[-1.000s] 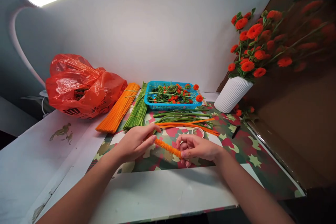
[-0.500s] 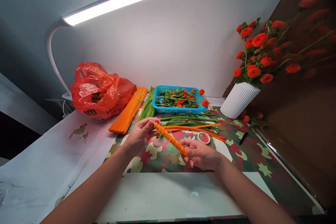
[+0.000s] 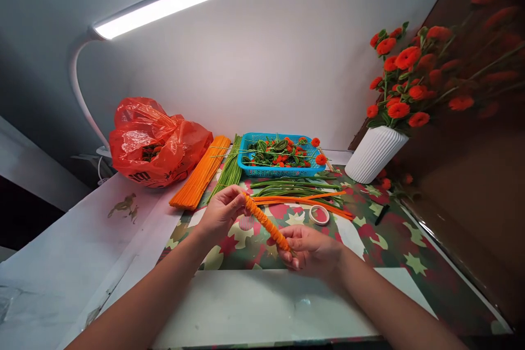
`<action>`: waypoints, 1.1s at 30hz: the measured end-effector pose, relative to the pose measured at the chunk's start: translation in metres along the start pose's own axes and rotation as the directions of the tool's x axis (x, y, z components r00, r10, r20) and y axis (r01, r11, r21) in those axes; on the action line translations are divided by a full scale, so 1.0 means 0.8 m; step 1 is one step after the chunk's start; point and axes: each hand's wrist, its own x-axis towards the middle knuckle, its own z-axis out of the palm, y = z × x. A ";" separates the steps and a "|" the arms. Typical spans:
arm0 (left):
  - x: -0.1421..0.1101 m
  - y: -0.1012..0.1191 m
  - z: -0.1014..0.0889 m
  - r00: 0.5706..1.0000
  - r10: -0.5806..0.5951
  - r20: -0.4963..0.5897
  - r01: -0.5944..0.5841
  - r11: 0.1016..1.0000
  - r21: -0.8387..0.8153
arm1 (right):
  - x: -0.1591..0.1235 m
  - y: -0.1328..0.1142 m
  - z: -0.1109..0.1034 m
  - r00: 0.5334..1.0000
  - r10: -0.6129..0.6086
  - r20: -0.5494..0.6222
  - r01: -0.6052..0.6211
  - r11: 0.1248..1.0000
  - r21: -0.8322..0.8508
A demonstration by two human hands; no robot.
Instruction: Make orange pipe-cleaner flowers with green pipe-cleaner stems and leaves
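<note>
Right hand (image 3: pixel 314 247): fingers curled, thumb and fingertips closed on the lower end of one orange coil (image 3: pixel 267 223). Left hand (image 3: pixel 221 211): thumb and fingers pinched shut at its upper end. Coil: held aslant over the counter (image 3: pixel 246 309), steeper than a second ago. Beyond: tape roll (image 3: pixel 319 223), orange strips (image 3: pixel 283 199), blue basket (image 3: pixel 283 172); arrangement unchanged.

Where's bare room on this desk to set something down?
The white front strip between left forearm and right forearm, and white tabletop in front of the red plastic bag. Crowded: the back, with blue basket, green stems, orange bundle.
</note>
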 end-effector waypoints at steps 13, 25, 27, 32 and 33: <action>-0.003 -0.020 0.011 0.989 -0.073 -0.129 0.085 0.992 0.093 | 0.015 0.006 0.011 0.942 -0.163 -0.292 0.109 0.975 -0.194; -0.024 -0.038 0.033 0.991 -0.060 -0.116 0.102 0.914 0.393 | 0.029 -0.001 0.033 0.763 -0.387 -0.517 0.141 0.881 -0.451; -0.024 -0.042 0.034 0.991 -0.069 -0.119 0.110 0.913 0.392 | 0.030 0.000 0.034 0.744 -0.402 -0.534 0.130 0.870 -0.475; -0.026 -0.049 0.039 0.989 -0.073 -0.131 0.118 0.916 0.383 | 0.031 0.000 0.032 0.705 -0.449 -0.549 0.115 0.836 -0.536; -0.025 -0.048 0.040 0.989 -0.072 -0.129 0.116 0.916 0.383 | 0.031 0.000 0.032 0.701 -0.455 -0.549 0.113 0.831 -0.544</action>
